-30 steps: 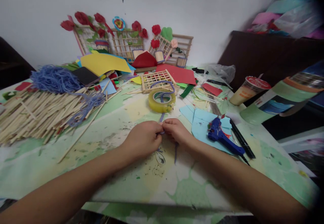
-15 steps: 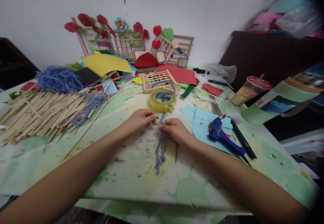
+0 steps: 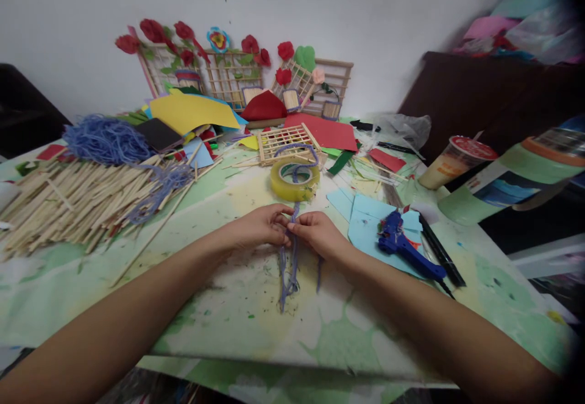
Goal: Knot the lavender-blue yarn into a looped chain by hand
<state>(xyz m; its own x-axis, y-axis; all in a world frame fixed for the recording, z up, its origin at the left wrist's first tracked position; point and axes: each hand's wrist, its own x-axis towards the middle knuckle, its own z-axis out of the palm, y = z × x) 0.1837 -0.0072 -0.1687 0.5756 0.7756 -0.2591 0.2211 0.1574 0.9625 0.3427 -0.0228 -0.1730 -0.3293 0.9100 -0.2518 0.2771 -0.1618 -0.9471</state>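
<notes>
Strands of purple yarn (image 3: 289, 270) run from a roll of clear yellowish tape (image 3: 283, 189) down toward the table's front, their loose ends lying on the cloth. My right hand (image 3: 316, 233) pinches the yarn just in front of the tape roll. From the other side my left hand (image 3: 265, 224) has its fingers curled at the same spot, closed around the strands. The fingertips of both hands almost meet there. Behind the roll, a loop of the yarn rests over a small lattice of wooden sticks (image 3: 278, 138).
Wooden sticks (image 3: 82, 203) and a purple yarn heap (image 3: 107, 141) lie left. On the right are a blue glue gun (image 3: 406, 248), light blue paper (image 3: 361, 233), a drink cup (image 3: 450, 163) and a bottle (image 3: 493, 184). Stick trellises with red flowers (image 3: 153, 31) lean at the wall.
My left hand has moved right and closed onto the yarn beside my right hand. My right hand has stayed nearly in place, still pinching.
</notes>
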